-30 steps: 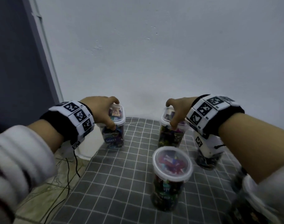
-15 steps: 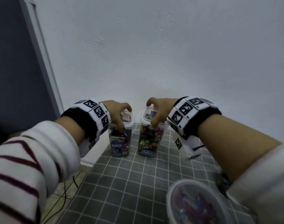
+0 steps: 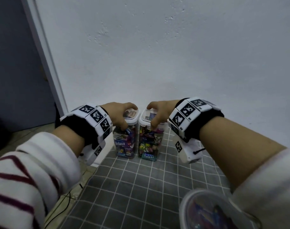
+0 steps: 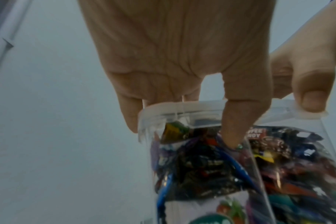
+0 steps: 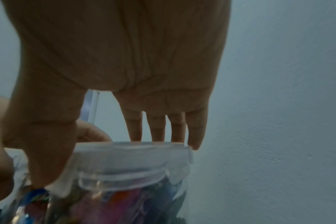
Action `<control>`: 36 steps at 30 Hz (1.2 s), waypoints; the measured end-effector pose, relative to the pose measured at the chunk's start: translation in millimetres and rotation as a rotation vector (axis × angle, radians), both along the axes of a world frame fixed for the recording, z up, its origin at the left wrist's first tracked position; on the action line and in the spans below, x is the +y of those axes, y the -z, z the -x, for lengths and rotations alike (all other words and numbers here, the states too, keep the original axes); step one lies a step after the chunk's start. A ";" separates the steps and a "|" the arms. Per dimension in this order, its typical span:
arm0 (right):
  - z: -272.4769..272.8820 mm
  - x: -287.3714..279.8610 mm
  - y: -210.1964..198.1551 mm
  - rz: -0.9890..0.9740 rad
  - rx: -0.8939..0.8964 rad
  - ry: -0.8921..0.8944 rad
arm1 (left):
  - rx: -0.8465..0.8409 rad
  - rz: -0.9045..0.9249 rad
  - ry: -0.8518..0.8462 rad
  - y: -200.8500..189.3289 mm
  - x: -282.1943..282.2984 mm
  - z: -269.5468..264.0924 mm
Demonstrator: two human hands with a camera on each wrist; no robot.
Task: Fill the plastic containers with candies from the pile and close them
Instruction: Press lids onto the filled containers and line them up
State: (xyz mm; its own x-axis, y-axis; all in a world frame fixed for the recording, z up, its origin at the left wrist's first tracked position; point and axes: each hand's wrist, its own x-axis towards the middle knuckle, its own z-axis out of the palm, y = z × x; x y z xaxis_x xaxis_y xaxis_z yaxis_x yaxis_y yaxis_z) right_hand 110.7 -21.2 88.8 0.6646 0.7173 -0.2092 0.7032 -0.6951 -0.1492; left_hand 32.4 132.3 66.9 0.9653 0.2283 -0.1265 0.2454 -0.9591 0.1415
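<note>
Each hand grips a full jar by its lid: left hand (image 3: 119, 115) the left jar (image 3: 126, 138), right hand (image 3: 159, 113) the right jar (image 3: 150, 139). Smooth plastic, probably heavy; holding lower seems safer.

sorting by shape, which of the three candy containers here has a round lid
The near container at the bottom right, untouched; the two far ones, held by the left hand and right hand, have squarish lids.

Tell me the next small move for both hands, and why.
Probably let go of both. The left hand and right hand grip the lidded left container and right container, which stand side by side, full of candy, on the grid mat at the wall.
</note>
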 end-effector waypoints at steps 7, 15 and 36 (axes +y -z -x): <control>15.7 -25.0 -17.0 -0.047 -0.031 0.002 | -0.075 -0.081 0.035 15.7 -6.9 8.0; 57.0 -108.6 -91.4 -0.096 -0.172 0.114 | -0.264 -0.082 0.055 -13.6 -36.7 48.4; 178.8 -295.3 -40.1 0.479 0.168 0.292 | 0.217 -0.081 0.464 -26.8 -216.5 142.3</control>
